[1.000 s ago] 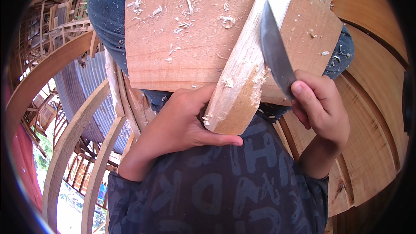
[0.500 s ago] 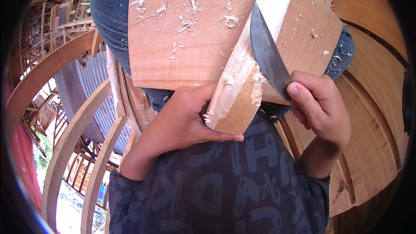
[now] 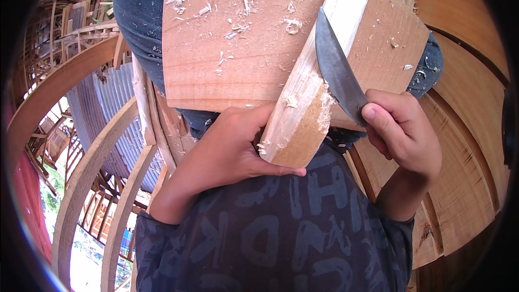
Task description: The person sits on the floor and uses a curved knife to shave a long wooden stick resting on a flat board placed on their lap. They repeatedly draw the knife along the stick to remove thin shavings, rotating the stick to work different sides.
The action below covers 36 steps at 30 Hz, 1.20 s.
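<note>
A long pale wood piece (image 3: 303, 81) slants from the top of the view down toward my body, its near end partly carved with a rough, fuzzy edge and a browner face. My left hand (image 3: 238, 146) grips that near end, thumb along the bottom. In my right hand (image 3: 403, 130) is a knife (image 3: 338, 65) with a broad, curved dark blade; its handle is hidden in my closed fingers. The blade lies over the wood's right side, tip pointing up and away. Under the wood, a flat reddish board (image 3: 216, 75) rests across my lap.
Wood shavings (image 3: 292, 25) are scattered over the board. Curved wooden ribs (image 3: 92, 151) and a corrugated metal sheet (image 3: 116, 124) stand at the left. Curved planking (image 3: 459, 173) rises on the right. More shavings lie at the top right.
The wood, board and knife appear shifted slightly to the right in view. Both hands keep their grips, and the blade stays in nearly the same place against the wood.
</note>
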Motion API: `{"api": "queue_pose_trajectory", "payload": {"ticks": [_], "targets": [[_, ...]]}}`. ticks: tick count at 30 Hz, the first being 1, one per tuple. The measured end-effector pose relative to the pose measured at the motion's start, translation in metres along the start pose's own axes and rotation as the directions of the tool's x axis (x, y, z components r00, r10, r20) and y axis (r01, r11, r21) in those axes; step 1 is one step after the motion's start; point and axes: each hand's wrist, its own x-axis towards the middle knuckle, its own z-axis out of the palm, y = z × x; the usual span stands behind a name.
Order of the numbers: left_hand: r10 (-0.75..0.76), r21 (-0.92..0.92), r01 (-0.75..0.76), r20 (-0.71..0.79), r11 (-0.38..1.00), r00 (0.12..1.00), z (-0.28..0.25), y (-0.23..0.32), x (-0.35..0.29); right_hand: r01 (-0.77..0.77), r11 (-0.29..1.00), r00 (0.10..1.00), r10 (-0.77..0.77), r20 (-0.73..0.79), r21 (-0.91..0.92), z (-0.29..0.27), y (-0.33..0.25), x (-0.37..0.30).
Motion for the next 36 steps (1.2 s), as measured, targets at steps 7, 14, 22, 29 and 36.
{"api": "queue_pose_trajectory", "payload": {"ticks": [7,14,22,29,36], "targets": [[0.005,-0.026,-0.005,0.012,1.000,1.000,-0.001,-0.001,0.001,0.004,1.000,0.995,-0.003,0.101,-0.002,-0.001,0.000,0.005],[0.023,-0.012,-0.023,0.020,1.000,1.000,-0.001,0.000,0.002,0.014,1.000,1.000,-0.014,0.005,0.002,-0.006,-0.003,0.005],[0.021,0.013,-0.021,0.019,1.000,1.000,-0.003,0.000,0.003,0.013,1.000,1.000,-0.013,0.015,0.012,-0.006,0.003,0.007],[0.117,0.013,-0.117,0.036,0.993,0.993,-0.003,-0.005,0.004,0.005,1.000,1.000,-0.005,-0.012,0.017,-0.006,0.003,0.008],[0.119,0.035,-0.120,0.035,0.992,0.992,-0.003,-0.005,0.004,0.066,0.997,0.991,-0.061,0.120,-0.043,-0.008,0.005,0.011]]}}
